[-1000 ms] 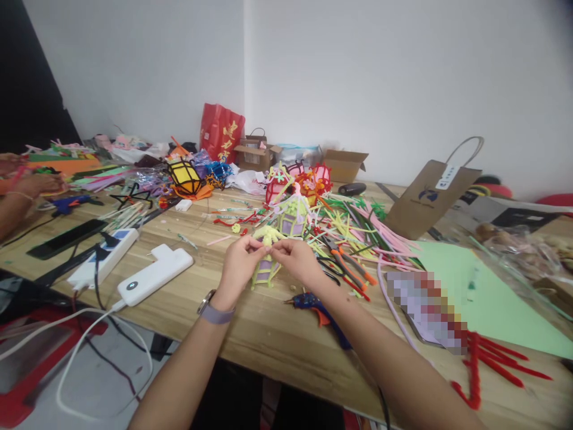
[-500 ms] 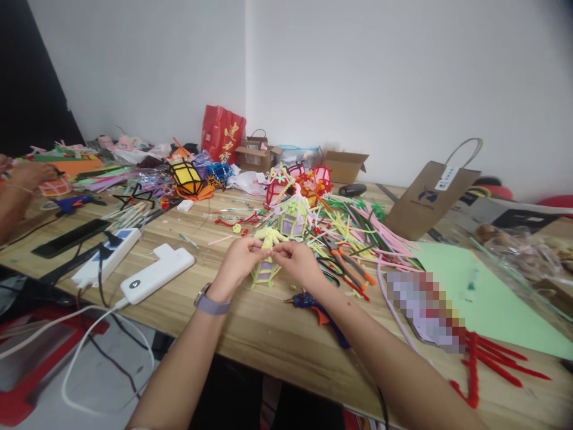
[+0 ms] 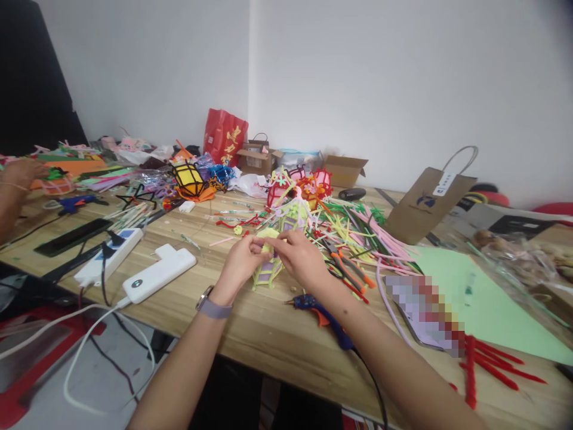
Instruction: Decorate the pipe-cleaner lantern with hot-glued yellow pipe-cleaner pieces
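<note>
A small lantern (image 3: 265, 276) with yellow-green pipe-cleaner edges and purple panels stands on the table under my hands. My left hand (image 3: 244, 260) has its fingers closed at the lantern's top from the left. From the right, my right hand (image 3: 299, 255) pinches at the same top part, its fingertips close to the left ones. My fingers cover much of the top, so the exact piece between them is hidden. Just behind stands a similar lantern (image 3: 293, 218) with a pale pink top. A blue glue gun (image 3: 320, 313) lies below my right forearm.
Orange-handled pliers (image 3: 349, 269) and loose pipe cleaners (image 3: 367, 230) lie right of my hands. A power strip (image 3: 107, 257) and a white power bank (image 3: 159, 275) with cables sit left. A paper bag (image 3: 427, 203) stands at right. Another person's hand (image 3: 20, 179) works at far left.
My right hand has turned a little, its fingers now reaching further over the lantern's top. The view has shifted slightly. At far left, the other person's hand has moved.
</note>
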`<state>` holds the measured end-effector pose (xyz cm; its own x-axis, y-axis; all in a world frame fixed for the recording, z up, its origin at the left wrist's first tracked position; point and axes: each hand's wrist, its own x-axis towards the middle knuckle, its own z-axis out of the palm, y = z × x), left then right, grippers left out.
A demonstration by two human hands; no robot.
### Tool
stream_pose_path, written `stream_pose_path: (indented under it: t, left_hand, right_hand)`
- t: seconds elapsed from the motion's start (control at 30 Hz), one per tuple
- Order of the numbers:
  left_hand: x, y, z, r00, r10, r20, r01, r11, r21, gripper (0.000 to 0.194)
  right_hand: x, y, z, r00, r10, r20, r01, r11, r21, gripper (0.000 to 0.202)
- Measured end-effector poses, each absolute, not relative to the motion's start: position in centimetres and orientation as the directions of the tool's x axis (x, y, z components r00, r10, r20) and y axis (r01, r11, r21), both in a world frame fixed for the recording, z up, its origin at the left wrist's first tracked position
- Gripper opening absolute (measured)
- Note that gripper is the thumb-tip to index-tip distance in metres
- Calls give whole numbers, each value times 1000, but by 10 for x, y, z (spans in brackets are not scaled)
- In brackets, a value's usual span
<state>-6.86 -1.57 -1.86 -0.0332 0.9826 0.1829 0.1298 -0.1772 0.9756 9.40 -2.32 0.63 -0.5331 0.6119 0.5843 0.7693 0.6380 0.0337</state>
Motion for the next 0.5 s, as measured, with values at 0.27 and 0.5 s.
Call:
stream_pose_path:
  t: [0.27, 0.5]
  left_hand:
    - [-74, -27, -15, 82, 984, 157, -52, -154, 987, 40]
    - [-74, -45, -10, -147, 943, 298, 109, -284, 953, 21]
  right_hand:
    - [105, -14, 16, -815, 361, 454, 555, 710, 433, 20]
    - [95, -40, 6, -195, 748, 635, 657, 580, -481, 10]
